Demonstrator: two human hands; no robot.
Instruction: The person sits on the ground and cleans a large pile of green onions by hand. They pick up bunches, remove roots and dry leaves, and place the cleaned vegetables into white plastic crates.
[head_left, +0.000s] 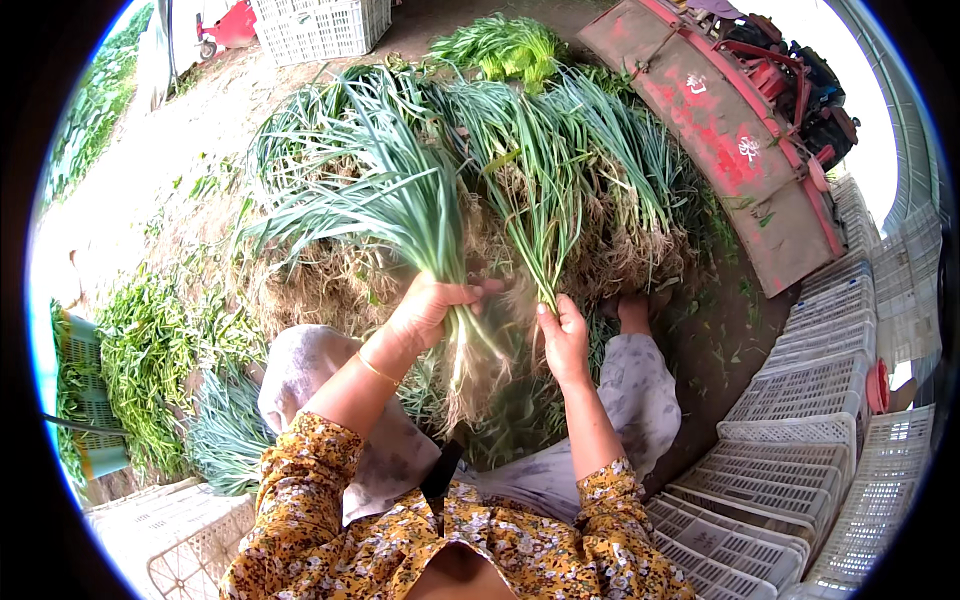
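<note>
My left hand (435, 309) is closed around a thick bunch of green onions (420, 202). Its long blue-green leaves fan up and to the left, and pale stems with fine roots hang below my fist. To the right, my right hand (564, 337) grips a thinner bundle of green onion stalks (546, 255) near its lower end. The two bunches are apart. Just beyond them lies a broad heap of green onions (630, 165) with brown, soil-covered roots towards me. Loose leaves (517, 427) cover the ground between my legs.
White plastic crates (795, 382) line the right side, and another crate (202, 532) stands at lower left. Far off are a stacked crate (322, 30) and lighter green bundles (510, 49). A red machine with a worn metal panel (712, 120) stands at upper right. Leaf trimmings (150, 360) lie left.
</note>
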